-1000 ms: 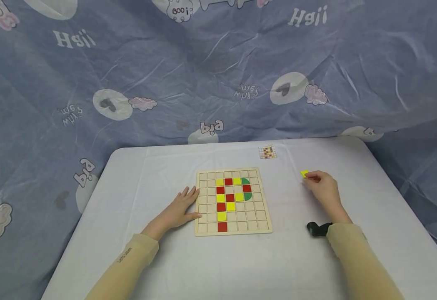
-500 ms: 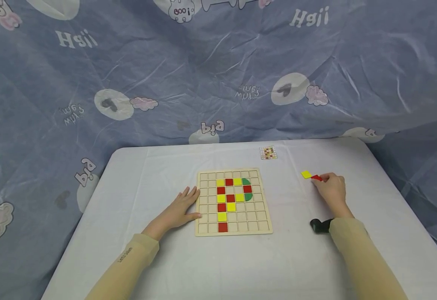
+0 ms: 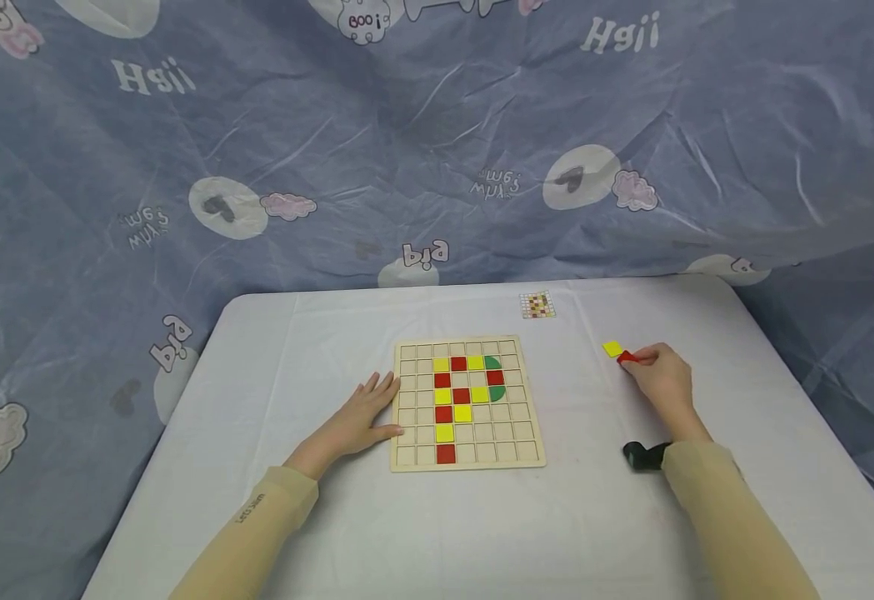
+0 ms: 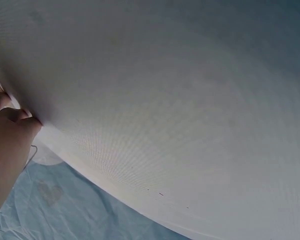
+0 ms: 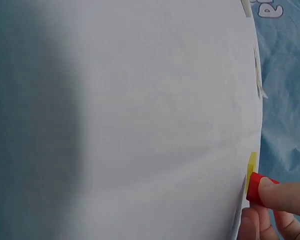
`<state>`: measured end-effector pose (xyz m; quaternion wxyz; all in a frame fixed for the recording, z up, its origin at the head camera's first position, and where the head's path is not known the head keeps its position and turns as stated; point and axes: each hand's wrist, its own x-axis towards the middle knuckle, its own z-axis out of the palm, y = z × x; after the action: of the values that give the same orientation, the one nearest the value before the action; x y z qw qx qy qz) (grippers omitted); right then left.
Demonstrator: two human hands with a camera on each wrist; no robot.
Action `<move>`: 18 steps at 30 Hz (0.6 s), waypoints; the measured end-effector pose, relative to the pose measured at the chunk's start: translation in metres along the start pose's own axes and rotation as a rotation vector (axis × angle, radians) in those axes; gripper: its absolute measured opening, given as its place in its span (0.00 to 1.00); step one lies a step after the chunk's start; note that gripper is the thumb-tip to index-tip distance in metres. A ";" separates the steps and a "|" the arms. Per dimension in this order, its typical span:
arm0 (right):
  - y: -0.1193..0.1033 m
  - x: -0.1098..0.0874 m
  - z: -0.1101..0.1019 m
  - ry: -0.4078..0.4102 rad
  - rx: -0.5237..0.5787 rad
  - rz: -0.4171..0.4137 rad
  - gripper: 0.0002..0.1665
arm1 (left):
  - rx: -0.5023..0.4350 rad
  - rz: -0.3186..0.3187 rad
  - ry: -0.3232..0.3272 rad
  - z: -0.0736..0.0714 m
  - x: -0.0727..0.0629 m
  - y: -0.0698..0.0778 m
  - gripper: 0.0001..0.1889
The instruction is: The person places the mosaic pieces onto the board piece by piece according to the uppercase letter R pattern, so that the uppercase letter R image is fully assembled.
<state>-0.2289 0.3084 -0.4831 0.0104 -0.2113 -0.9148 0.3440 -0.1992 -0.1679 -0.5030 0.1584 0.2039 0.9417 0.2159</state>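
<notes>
A: Delta vs 1 s ago: yellow square tile [image 3: 612,349] is out of the right hand [image 3: 662,383] and flat on the table [image 3: 481,533]; red tile [image 3: 626,357] is in the pinch instead. Grid board [image 3: 507,430] hasn't moved.

B: Hand states?

A: Right: thumb and fingers pinching the red tile, which looks tilted, just beside the loose yellow one. Can't tell if they touch. Both sit right of centre, toward the table's far right corner. Left hand [image 3: 350,421]: fingers spread, fingertips and thumb at the board's left edge, probably steadying it.

B: Step?

A: My read: picking the next piece for a tile mosaic. The board, mid-table, has a P shape in alternating red and yellow, plus one yellow inlay [image 3: 462,413] below the loop that looks like the start of a diagonal leg. Likely an R.

B: Next move calls for?

A: I'd say carry red left to the board, level it, square it to a cell. Alternation suggests red goes diagonally below that inlay. Pattern card [image 3: 537,305] near the table's far edge is too small to verify against.

B: Materials?

A: Board: pale, wood-like, raised lattice, rounded corners. Tiles: thin, flat-coloured squares; green quarter-round tiles [image 3: 492,363] cap the loop's right corners. Table: smooth white cover, faint creases, rounded far corners. Backdrop [image 3: 392,158]: wrinkled blue-grey sheet, cartoon print. Red tile's full outline is hidden by the fingers.
</notes>
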 end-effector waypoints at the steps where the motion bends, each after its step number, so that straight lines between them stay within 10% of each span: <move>1: -0.001 -0.002 0.001 0.000 0.014 -0.017 0.20 | 0.001 0.001 0.001 0.000 0.000 0.000 0.48; 18: -0.060 -0.071 0.056 -0.302 0.160 -0.332 0.13 | 0.005 -0.012 -0.005 0.000 0.001 0.002 0.48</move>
<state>-0.1963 0.2050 -0.4787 -0.0532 -0.0027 -0.8980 0.4368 -0.1992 -0.1657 -0.5021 0.1613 0.1993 0.9430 0.2119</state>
